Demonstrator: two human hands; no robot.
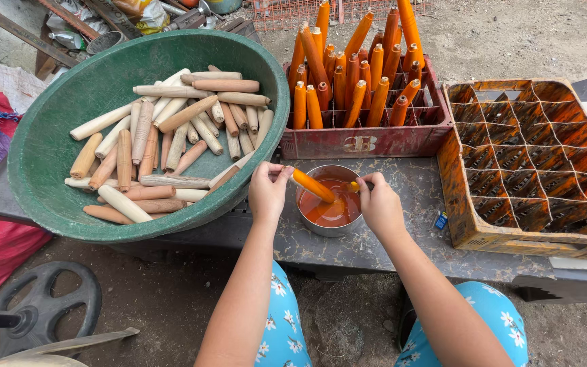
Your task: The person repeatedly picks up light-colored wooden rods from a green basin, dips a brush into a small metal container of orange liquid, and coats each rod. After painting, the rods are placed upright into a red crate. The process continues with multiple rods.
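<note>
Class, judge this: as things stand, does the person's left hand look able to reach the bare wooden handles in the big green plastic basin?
Probably yes. The left hand sits right beside the green plastic basin's rim, nothing between, but it holds an orange-coated wooden handle.

Brush [353, 185] mostly hidden in right hand [379, 204]; small blue object [441, 220] perhaps cap.

Bright, even daylight fills the scene with only soft, faint shadows beneath the green basin [42, 156] at left and under the table [402, 204], a mild sheen on the orange liquid, sharp focus throughout, and slight wide-angle bending at the edges.
</note>
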